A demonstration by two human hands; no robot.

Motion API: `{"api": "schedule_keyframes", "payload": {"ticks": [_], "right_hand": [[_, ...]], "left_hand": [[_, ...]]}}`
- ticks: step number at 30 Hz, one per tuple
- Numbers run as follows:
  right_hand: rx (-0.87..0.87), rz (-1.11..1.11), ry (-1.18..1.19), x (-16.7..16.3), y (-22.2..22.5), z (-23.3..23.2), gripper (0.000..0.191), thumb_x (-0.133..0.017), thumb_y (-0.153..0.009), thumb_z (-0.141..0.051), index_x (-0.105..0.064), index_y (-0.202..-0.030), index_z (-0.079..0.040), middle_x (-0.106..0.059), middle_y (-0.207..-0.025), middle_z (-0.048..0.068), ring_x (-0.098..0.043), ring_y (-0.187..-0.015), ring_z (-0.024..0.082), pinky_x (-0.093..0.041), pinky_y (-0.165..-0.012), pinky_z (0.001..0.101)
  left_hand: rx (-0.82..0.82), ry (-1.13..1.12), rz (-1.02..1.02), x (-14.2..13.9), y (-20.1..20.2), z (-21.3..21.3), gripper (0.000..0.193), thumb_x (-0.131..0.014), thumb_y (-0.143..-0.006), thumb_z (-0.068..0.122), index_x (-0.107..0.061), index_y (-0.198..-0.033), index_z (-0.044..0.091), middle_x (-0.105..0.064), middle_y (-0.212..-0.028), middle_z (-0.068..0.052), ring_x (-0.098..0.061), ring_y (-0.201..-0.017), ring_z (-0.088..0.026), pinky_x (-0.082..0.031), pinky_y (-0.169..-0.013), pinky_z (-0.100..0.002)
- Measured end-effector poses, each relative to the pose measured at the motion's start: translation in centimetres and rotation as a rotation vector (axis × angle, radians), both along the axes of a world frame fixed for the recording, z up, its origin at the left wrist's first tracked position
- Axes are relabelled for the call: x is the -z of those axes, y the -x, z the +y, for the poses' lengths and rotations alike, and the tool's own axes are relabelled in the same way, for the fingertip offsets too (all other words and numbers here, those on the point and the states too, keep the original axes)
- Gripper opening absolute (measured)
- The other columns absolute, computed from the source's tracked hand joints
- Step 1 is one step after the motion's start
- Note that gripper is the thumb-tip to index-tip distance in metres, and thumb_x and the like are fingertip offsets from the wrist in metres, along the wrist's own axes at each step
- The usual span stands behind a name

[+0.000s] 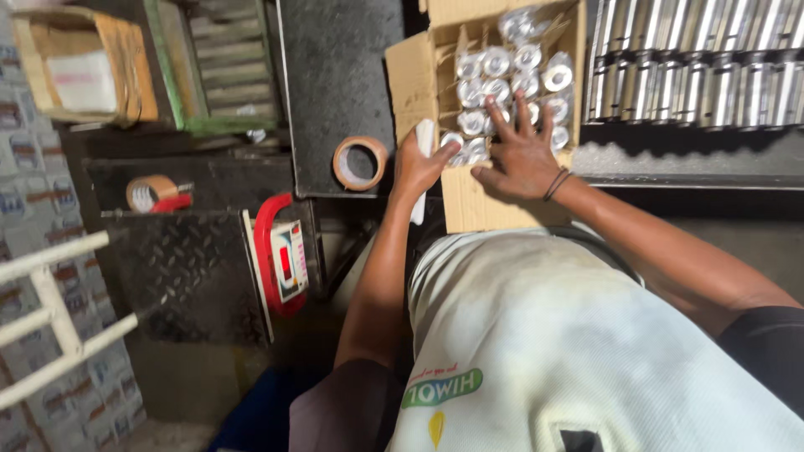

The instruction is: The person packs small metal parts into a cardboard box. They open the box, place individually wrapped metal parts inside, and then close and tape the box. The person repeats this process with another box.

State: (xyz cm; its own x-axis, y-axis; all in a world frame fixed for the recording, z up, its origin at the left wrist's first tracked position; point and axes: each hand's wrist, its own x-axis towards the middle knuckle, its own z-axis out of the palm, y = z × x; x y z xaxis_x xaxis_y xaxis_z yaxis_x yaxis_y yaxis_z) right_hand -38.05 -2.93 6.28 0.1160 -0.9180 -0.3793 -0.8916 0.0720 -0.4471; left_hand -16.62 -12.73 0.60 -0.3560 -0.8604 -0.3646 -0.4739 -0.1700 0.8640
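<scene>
Nearest the camera, the person's pale shirt (569, 335) fills the lower frame, with both arms reaching forward to a cardboard box (469, 209). The left hand (419, 163) grips the near left rim of the box, fingers curled over the edge beside a white strip. The right hand (521, 149) lies flat, fingers spread and released, pressing on the shiny metal parts (502, 79) packed upright inside. The box looks nearly full, though its flaps stand open and unsealed. To the left sit a tape roll (360, 163) on a dark plate and a red weighing scale (280, 255). Beyond the box, rows of more metal parts (695, 75) wait on a shelf.
</scene>
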Motion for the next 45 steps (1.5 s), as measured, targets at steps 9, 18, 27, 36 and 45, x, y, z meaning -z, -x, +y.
{"api": "schedule_keyframes", "payload": {"ticks": [9, 18, 27, 36, 45], "right_hand": [[0.588, -0.727, -0.272, -3.6, 1.3, 1.3, 0.052, -0.064, -0.087, -0.014, -0.055, -0.136, 0.000, -0.072, -0.116, 0.018, -0.076, -0.085, 0.030, -0.061, -0.078, 0.0399], [0.931, -1.110, -0.655, 3.6, -0.8, -2.0, 0.023, -0.062, -0.087, 0.003, -0.055, -0.107, 0.010, -0.066, -0.077, 0.017, -0.061, -0.056, 0.017, -0.049, -0.049, 0.0276], [0.783, -1.145, -0.501, 5.0, -1.3, -0.9, 0.024, -0.064, -0.083, 0.004, -0.058, -0.104, 0.017, -0.067, -0.071, 0.014, -0.062, -0.059, 0.018, -0.050, -0.051, 0.0291], [0.626, -0.096, 0.130, -2.1, 8.1, -4.7, 0.025, -0.060, -0.097, -0.013, -0.075, -0.116, -0.009, -0.075, -0.106, 0.011, -0.067, -0.062, 0.024, -0.058, -0.062, 0.0418], [0.362, 0.271, -0.062, -4.6, 9.0, -13.4, 0.046, -0.054, -0.106, -0.048, -0.072, -0.122, -0.009, -0.061, -0.120, 0.028, -0.068, -0.097, 0.039, -0.056, -0.084, 0.0504]], "left_hand": [[-0.010, -0.151, -0.030, -0.8, -0.3, -0.9, 0.058, -0.092, -0.070, 0.038, -0.068, -0.106, -0.001, -0.069, -0.089, -0.008, -0.064, -0.078, -0.018, -0.055, -0.072, -0.035], [0.030, 0.061, -0.149, -1.3, 0.8, -0.2, 0.073, -0.094, -0.065, 0.034, -0.063, -0.119, -0.004, -0.074, -0.107, -0.024, -0.073, -0.097, -0.036, -0.056, -0.087, -0.042], [0.045, 0.149, -0.325, -1.4, 1.9, 0.1, 0.070, -0.092, -0.071, 0.034, -0.060, -0.123, -0.001, -0.071, -0.107, -0.025, -0.067, -0.101, -0.045, -0.053, -0.083, -0.050], [-0.154, 0.171, -0.293, -4.3, 3.0, 0.1, 0.057, -0.089, -0.068, 0.039, -0.071, -0.109, 0.002, -0.075, -0.102, -0.021, -0.070, -0.096, -0.041, -0.055, -0.082, -0.050], [-0.177, 0.222, -0.335, -5.3, 3.0, 0.6, 0.059, -0.088, -0.073, 0.043, -0.070, -0.109, 0.000, -0.074, -0.102, -0.023, -0.070, -0.096, -0.042, -0.054, -0.084, -0.050]]}}
